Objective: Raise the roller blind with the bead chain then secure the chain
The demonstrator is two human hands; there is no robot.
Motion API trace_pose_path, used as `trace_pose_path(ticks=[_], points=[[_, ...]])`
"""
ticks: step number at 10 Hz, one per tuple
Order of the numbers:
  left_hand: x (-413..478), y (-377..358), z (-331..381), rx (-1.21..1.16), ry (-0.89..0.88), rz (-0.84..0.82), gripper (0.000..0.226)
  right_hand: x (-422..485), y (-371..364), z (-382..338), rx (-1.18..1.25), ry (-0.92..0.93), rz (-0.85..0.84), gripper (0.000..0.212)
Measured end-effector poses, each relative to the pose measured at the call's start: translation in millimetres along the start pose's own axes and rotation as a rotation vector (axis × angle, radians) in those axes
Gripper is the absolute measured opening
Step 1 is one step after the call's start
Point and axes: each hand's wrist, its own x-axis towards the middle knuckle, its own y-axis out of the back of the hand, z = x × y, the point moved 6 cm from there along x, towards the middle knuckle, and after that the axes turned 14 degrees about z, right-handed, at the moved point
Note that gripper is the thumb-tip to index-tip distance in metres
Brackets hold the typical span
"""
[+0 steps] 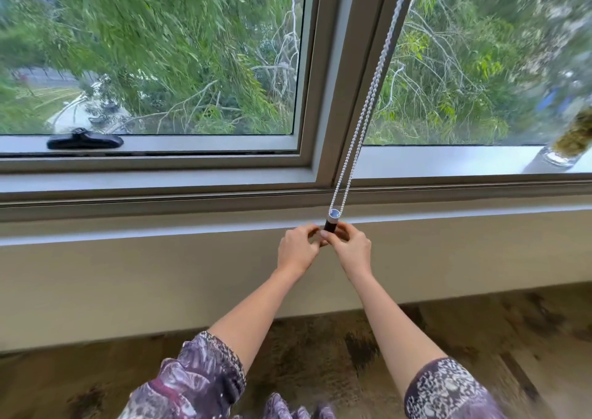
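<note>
Securing the chain appeared to be the step in hand: at lower centre, the left hand [298, 248] and right hand [351, 248] each kept a clenched grip on a smooth, dark cylindrical chain holder [330, 225] with a silvery cap. The white bead chain [368, 98] ran taut toward the upper right. Next, likely, came seating the holder steadily against the pale matte window ledge [160, 228].

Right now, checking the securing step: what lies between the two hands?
In the head view, a dark chain holder, held between left hand and right hand; the bead chain runs up from its cap.
</note>
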Motion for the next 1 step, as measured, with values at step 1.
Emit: trace_pose_path(ticks=[1], points=[[-6.9,8.9,-13.7,0.060,-0.002,-0.031,0.038,-20.5,-4.6,16.0,-0.110,-0.143,-0.042,0.062]])
